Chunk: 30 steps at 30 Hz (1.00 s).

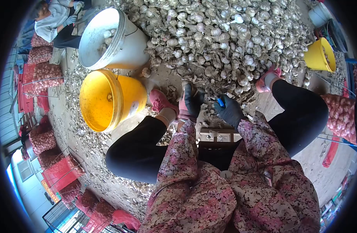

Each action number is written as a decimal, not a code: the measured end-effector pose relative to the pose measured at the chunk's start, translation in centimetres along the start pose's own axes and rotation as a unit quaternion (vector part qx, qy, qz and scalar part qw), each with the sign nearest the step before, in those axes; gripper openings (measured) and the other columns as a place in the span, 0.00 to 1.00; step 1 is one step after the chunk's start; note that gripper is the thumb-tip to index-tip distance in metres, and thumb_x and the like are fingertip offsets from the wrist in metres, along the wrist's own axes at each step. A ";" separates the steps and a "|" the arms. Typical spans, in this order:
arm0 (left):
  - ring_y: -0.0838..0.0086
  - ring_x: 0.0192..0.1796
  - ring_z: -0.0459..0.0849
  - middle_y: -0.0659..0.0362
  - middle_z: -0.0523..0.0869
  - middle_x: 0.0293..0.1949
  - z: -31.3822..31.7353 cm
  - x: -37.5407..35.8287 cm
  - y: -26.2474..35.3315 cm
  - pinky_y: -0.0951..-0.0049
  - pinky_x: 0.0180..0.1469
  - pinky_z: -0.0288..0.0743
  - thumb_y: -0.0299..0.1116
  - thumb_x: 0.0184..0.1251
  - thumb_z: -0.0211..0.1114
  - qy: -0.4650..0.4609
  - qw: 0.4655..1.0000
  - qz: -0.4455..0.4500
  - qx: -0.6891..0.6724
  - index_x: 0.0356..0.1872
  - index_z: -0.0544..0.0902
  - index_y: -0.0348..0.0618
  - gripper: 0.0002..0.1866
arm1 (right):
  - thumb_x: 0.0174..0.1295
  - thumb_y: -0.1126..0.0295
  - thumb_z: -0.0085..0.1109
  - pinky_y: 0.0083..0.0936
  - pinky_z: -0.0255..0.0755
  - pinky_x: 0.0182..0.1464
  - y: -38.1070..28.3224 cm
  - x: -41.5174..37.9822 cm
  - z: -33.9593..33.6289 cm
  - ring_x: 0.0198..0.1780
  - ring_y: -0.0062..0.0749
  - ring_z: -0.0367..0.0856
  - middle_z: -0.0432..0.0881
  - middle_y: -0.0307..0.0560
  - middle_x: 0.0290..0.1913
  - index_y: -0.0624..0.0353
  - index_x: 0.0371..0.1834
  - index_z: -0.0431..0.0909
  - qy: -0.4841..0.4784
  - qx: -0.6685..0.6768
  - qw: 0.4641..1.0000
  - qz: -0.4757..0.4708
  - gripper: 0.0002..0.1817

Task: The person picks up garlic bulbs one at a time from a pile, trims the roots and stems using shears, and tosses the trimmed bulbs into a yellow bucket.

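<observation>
My left hand (193, 101), in a dark glove with a pink cuff, is closed at the near edge of the garlic heap (209, 35); what it holds, if anything, is too small to make out. To its right, my right hand (229, 111), also in a dark glove, is wrapped round the blue handle of a tool (220, 102). The tool's thin metal part points up and left, towards the space between my hands. Loose skins and dry stalks lie on the ground below the heap.
A yellow bucket (135, 95) lies tilted at the left, beside a white bucket (133, 48) holding some bulbs. Another yellow bucket (313, 56) stands at the right. Filled red net sacks (42, 141) line the left side. A person (50, 23) sits at the upper left.
</observation>
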<state>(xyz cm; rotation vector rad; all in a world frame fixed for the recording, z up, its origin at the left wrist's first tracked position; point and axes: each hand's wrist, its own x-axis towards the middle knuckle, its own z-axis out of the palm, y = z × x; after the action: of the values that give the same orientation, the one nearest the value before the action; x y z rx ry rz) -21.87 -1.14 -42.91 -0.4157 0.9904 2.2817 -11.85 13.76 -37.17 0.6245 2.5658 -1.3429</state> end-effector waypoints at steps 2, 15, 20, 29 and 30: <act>0.71 0.47 0.82 0.57 0.82 0.45 -3.0 0.5 -0.1 0.73 0.46 0.79 0.24 0.61 0.66 -0.011 0.985 0.123 0.124 0.54 0.73 0.44 0.20 | 0.56 0.59 0.64 0.41 0.75 0.41 -1.9 -0.8 -1.8 0.38 0.50 0.82 0.82 0.53 0.37 0.58 0.50 0.72 -0.004 0.014 1.000 0.003 0.22; 0.56 0.57 0.74 0.50 0.74 0.53 3.2 -3.9 3.6 0.63 0.60 0.70 0.25 0.39 0.75 0.061 0.681 0.274 0.676 0.59 0.70 0.40 0.39 | 0.49 0.55 0.68 0.39 0.72 0.44 -2.9 -0.6 -3.4 0.42 0.47 0.79 0.78 0.53 0.42 0.56 0.69 0.62 -0.009 -0.307 0.943 -0.130 0.43; 0.53 0.57 0.73 0.48 0.73 0.54 2.6 -4.6 4.2 0.61 0.60 0.69 0.32 0.37 0.78 0.042 0.689 0.266 0.673 0.59 0.70 0.41 0.41 | 0.51 0.60 0.66 0.42 0.75 0.42 -0.8 -0.6 -2.0 0.41 0.49 0.82 0.81 0.55 0.37 0.56 0.61 0.67 -0.070 -0.217 0.965 -0.127 0.33; 0.59 0.43 0.86 0.51 0.86 0.38 1.3 -4.2 3.4 0.64 0.46 0.79 0.34 0.43 0.78 0.111 0.694 0.121 0.701 0.57 0.73 0.41 0.35 | 0.52 0.52 0.65 0.41 0.74 0.43 -1.7 -1.5 -1.6 0.41 0.49 0.81 0.79 0.54 0.41 0.56 0.68 0.60 -0.084 -0.268 0.952 -0.126 0.42; 0.63 0.44 0.85 0.53 0.86 0.38 0.8 -4.0 3.0 0.66 0.47 0.79 0.32 0.45 0.77 0.104 0.738 0.101 0.659 0.57 0.73 0.42 0.34 | 0.51 0.49 0.64 0.41 0.74 0.44 -1.6 -1.7 -1.8 0.42 0.49 0.81 0.79 0.55 0.42 0.57 0.69 0.58 -0.081 -0.267 0.950 -0.139 0.44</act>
<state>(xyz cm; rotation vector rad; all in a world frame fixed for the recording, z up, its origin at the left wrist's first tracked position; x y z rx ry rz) -20.79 -3.80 -38.73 0.0918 2.4889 1.1289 -10.99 13.93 -34.41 0.0562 2.7669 -0.6558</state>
